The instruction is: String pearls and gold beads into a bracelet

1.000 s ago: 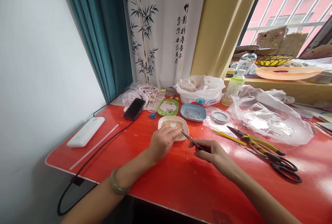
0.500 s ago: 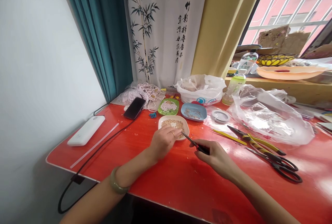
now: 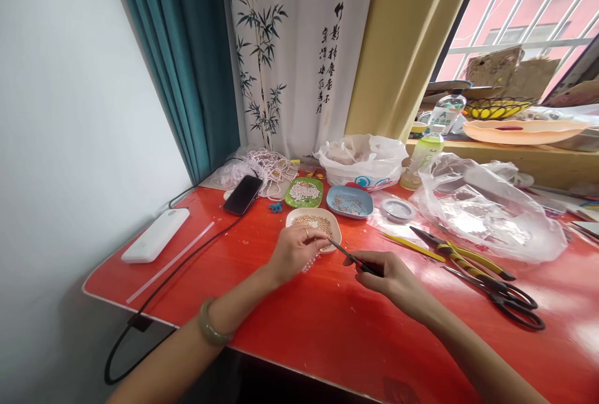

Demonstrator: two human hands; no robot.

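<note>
1. Glossy red bench (image 3: pixel 281 329) spreads before you, with a teal curtain (image 3: pixel 178 61) and a white hanging printed with bamboo (image 3: pixel 299 48) behind it; the barred window (image 3: pixel 519 24) is cut off at the upper right.
2. Your left hand (image 3: pixel 296 249) is narrow, its fingers drawn together over the near side of a rounded cream dish (image 3: pixel 337 227), hiding part of the small gold beads (image 3: pixel 322 223) inside. You cannot tell what, if anything, the fingertips pinch.
3. Just below that hand, a short pale-pink beaded piece (image 3: pixel 311 262) shows above the bench; its upper end is hidden behind your hand.
4. Your right hand (image 3: pixel 381 273) is closed around a slim dark tool with black-and-red handles (image 3: pixel 346 254), pointing up and left. Its tip meets your left fingertips, too fine to show whether it grips something; your palm covers the handle ends.
5. Beyond the cream dish sit a green dish (image 3: pixel 290 202) of pale beads and a blue dish (image 3: pixel 352 192) of tiny metallic pieces, too small to identify.
6. To your right lie yellow-and-black pliers (image 3: pixel 443 247) and black-handled scissors (image 3: pixel 503 297), near a crumpled translucent bag (image 3: pixel 496 217) whose contents blur under glare.
7. Both your forearms run out of view at the bottom.
</note>
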